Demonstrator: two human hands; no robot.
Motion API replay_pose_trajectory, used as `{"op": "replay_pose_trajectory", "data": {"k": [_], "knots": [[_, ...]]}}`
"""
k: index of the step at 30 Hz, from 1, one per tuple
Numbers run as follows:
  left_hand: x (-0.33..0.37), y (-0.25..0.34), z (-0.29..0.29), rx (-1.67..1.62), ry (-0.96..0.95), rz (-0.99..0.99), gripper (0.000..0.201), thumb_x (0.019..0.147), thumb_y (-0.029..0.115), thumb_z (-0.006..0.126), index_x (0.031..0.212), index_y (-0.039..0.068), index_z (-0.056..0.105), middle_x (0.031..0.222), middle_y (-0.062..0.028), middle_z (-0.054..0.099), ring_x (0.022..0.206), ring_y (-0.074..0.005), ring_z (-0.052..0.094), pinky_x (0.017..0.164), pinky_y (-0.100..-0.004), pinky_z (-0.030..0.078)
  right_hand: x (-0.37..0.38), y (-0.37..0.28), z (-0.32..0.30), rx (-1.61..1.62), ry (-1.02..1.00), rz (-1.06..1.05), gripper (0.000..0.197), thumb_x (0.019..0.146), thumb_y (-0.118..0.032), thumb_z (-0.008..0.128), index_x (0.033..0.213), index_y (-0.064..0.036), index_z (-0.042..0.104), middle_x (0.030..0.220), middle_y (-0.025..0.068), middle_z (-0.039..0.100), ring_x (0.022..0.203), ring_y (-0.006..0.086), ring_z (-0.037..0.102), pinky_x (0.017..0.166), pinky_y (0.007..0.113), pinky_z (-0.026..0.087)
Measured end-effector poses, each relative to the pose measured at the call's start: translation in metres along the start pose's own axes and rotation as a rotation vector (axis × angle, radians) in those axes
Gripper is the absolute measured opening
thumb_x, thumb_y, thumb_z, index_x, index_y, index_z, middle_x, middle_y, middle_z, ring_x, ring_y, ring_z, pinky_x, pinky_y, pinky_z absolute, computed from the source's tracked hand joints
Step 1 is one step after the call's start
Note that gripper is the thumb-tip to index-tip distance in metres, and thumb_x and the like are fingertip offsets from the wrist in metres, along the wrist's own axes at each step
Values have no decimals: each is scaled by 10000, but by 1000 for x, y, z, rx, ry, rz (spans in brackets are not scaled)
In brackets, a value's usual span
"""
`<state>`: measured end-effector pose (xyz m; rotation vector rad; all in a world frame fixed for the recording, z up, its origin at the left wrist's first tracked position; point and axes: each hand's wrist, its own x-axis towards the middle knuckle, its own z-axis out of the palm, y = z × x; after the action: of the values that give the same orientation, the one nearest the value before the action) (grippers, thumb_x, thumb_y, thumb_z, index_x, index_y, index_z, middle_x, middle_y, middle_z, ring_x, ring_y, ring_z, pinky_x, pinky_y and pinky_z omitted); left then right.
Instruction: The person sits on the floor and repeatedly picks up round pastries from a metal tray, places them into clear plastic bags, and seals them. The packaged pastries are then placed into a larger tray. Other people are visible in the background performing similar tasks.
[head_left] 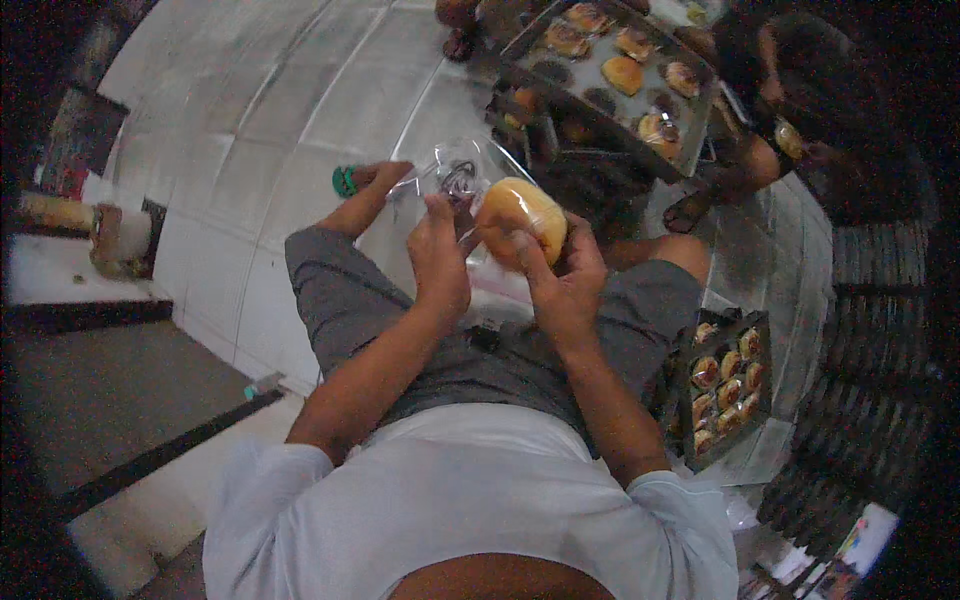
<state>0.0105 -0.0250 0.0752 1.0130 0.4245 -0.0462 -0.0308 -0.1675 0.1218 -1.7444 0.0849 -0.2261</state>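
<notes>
A round golden bun (522,222) with shiny clear plastic over it is in front of me, above my lap. My right hand (568,282) grips it from the right, thumb on the near face and fingers behind. At the bun's left side, my left hand (438,258) is closed in a pinch on what looks like the edge of the clear plastic bag. Just beyond that hand sits a clear plastic container (470,150) with thin dark, tangled strands (460,180) in it. My left fingertips are partly hidden.
A dark tray of buns (625,75) rests on a stack ahead to the right. Another tray of wrapped buns (728,385) lies by my right thigh. A person (800,90) holding a bun sits at the far right. Dark stacked trays (870,400) stand along the right side.
</notes>
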Motion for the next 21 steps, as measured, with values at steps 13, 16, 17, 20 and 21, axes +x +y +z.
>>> {"op": "replay_pose_trajectory", "data": {"k": [13, 16, 17, 20, 21], "knots": [[-63, -2, -20, -116, -464, -96, 687, 1054, 541, 511, 1526, 54, 405, 1412, -123, 558, 1319, -253, 559, 1077, -408, 496, -55, 4, -16, -261, -237, -419, 376, 848, -149, 831, 1152, 29, 702, 1073, 161, 740, 1035, 292, 728, 910, 349, 587], [-69, 8, -27, -235, -425, -241, 653, 1055, 461, 566, 1536, 56, 387, 1409, -123, 552, 1306, -226, 561, 1064, -402, 504, -38, -26, -23, -366, 94, -527, 330, 821, -219, 836, 1081, -41, 738, 1160, 170, 723, 1025, 344, 723, 865, 440, 585], [-80, 13, -19, -131, -423, -223, 608, 1056, 420, 579, 1509, 46, 425, 1364, -125, 582, 1254, -223, 594, 1044, -393, 515, -30, -19, -27, -390, 19, -500, 296, 816, -165, 833, 1060, -30, 734, 1084, 164, 721, 973, 330, 724, 836, 422, 586], [-118, 40, -2, 323, -440, -77, 449, 1054, 308, 610, 1394, 19, 556, 1191, -118, 671, 1067, -218, 681, 958, -373, 554, -20, -13, -29, -410, -55, -497, 222, 810, -63, 823, 1001, -9, 723, 914, 146, 711, 831, 301, 718, 751, 395, 581], [-121, 51, -8, 559, -440, 34, 386, 1052, 276, 616, 1332, 11, 611, 1107, -107, 699, 984, -219, 703, 913, -370, 569, -20, -21, -29, -383, 9, -546, 205, 814, -69, 820, 984, -10, 721, 896, 140, 706, 793, 302, 710, 725, 402, 574]]}}
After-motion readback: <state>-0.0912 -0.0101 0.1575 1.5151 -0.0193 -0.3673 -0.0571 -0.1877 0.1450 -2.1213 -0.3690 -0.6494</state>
